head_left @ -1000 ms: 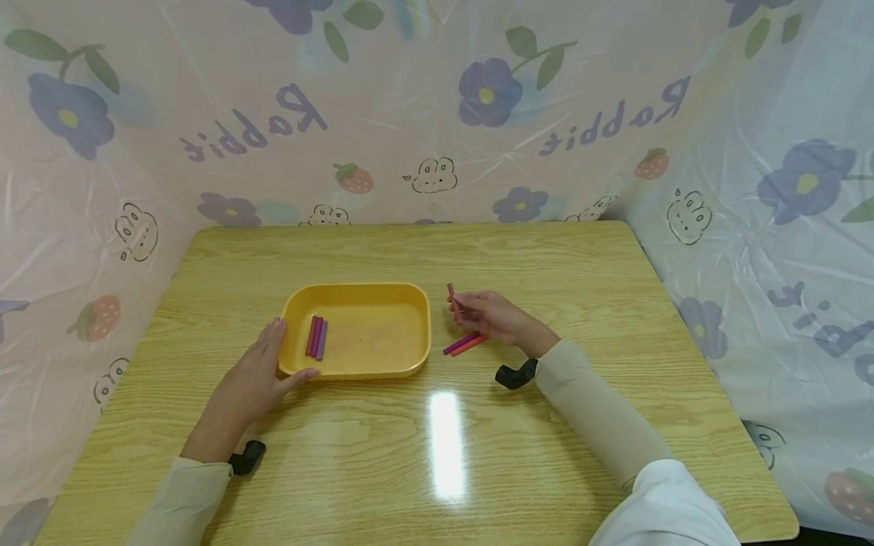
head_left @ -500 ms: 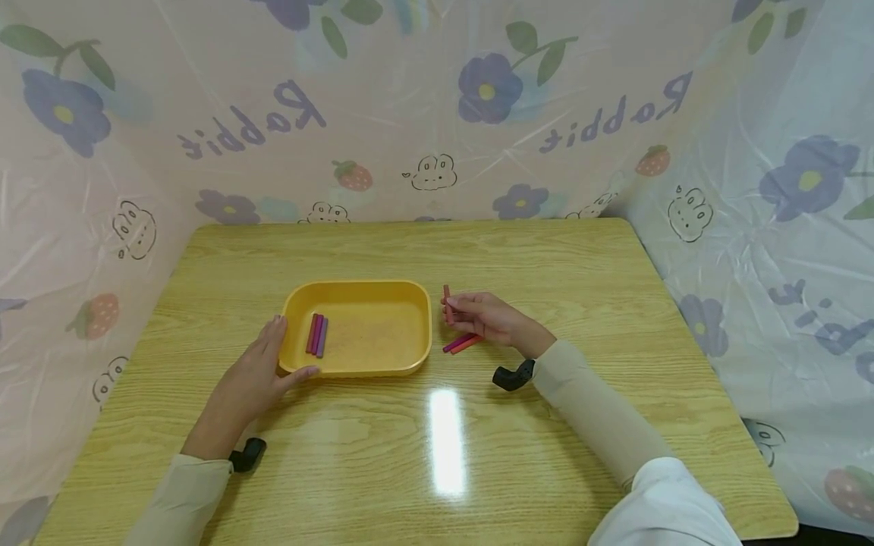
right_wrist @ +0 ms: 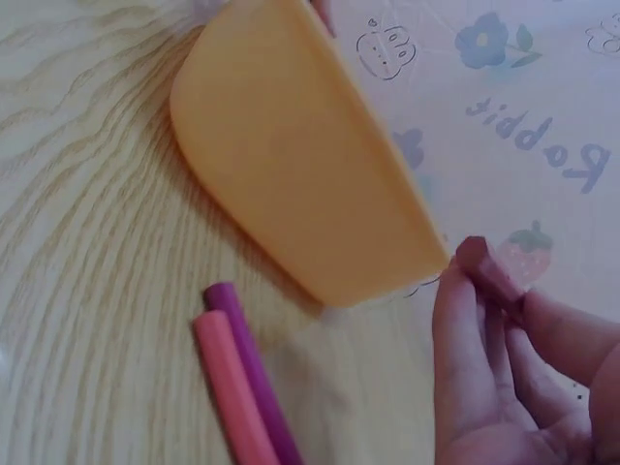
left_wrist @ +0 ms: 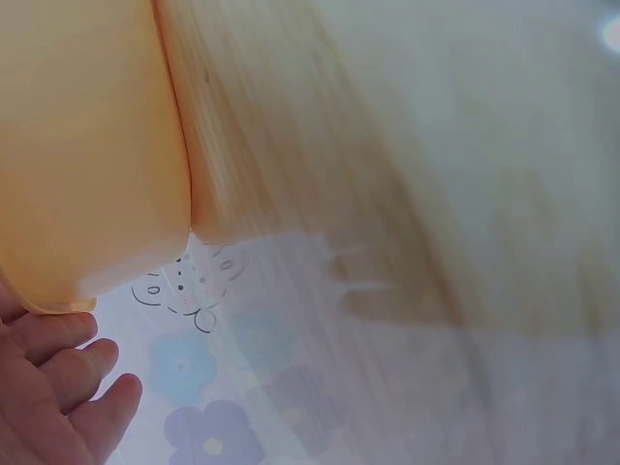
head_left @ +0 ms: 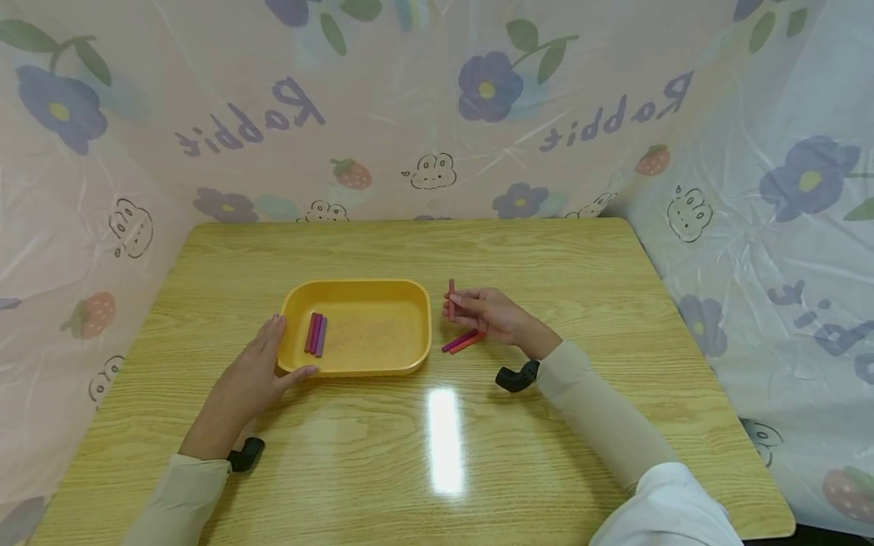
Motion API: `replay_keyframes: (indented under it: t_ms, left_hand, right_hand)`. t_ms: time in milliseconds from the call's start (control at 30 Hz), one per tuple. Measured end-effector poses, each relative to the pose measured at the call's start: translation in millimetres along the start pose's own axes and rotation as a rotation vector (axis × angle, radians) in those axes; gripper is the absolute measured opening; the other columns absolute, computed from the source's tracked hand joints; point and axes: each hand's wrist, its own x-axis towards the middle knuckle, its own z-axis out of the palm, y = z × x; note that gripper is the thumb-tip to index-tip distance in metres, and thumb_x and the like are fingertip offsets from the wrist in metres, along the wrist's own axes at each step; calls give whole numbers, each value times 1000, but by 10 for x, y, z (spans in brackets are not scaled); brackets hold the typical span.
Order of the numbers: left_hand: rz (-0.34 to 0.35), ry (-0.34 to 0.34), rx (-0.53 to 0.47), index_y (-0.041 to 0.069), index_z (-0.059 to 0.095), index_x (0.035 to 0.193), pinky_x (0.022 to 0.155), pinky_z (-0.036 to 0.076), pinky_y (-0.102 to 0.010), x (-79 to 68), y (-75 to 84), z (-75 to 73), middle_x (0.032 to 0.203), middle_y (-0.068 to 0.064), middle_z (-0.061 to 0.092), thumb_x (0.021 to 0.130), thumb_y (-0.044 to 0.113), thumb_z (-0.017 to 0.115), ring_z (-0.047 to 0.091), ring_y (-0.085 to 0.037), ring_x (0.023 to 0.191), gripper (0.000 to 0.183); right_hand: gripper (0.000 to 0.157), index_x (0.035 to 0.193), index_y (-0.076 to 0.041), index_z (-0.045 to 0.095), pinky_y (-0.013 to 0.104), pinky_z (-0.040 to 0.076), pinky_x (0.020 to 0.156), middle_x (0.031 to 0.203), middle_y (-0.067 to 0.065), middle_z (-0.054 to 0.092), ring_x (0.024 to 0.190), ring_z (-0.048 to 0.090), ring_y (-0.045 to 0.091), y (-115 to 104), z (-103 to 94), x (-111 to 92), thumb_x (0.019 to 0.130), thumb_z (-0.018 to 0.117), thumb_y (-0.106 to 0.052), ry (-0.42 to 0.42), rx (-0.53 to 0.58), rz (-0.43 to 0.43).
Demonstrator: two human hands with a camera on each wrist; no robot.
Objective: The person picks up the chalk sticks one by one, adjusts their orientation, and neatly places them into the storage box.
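On the wood-grain bench (head_left: 580,265), right of the yellow plastic tray (head_left: 372,334): right hand (head_left: 498,315) pinches a dull red faceted stick (head_left: 451,288) between thumb and fingers, gap only as wide as the stick. Stick is outside the tray, just beside its right end. Long axis runs nearly straight up the head view, across the tray's length, upper end clear of the fingers; can't tell how upright it is. Right wrist view shows one faceted end, the body slanting down-right from it.

Left hand (head_left: 246,383) at the tray's left end: fingers fairly straight and relaxed against the outer wall, thumb spread along the near rim. It touches the tray only.

Inside the tray, left end: maroon stick (head_left: 310,334), magenta stick (head_left: 316,334) and lilac stick (head_left: 322,339), side by side left to right, parallel, long axes across the tray's short way, far ends leaning slightly right.

Bench, near the right hand: purple stick (head_left: 459,340) and coral stick (head_left: 467,344), lying side by side on a diagonal, near-left ends toward the tray, other ends partly hidden by the hand; coral nearer the person.
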Motion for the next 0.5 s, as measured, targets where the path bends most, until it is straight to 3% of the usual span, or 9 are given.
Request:
replay_keyframes:
  t_ms: [267,500]
  left_hand:
    - [3,1,-2,4,-1,149,104,20,-59,-11,-6,-7,153,-20,4,80,68,52,9,-38,138,108]
    - [8,2,-2,4,-1,149,104,20,-60,-5,-10,2,153,-20,3,80,68,53,9,-39,138,108]
  right_hand:
    - [36,126,12,46,33,47,89,114,23,57,101,63,23,-104,169,-86,96,50,-6,23,-10,-32]
    - [43,132,17,37,33,49,86,109,19,61,99,64,24,-146,335,-140,96,48,-4,30,-27,-44]
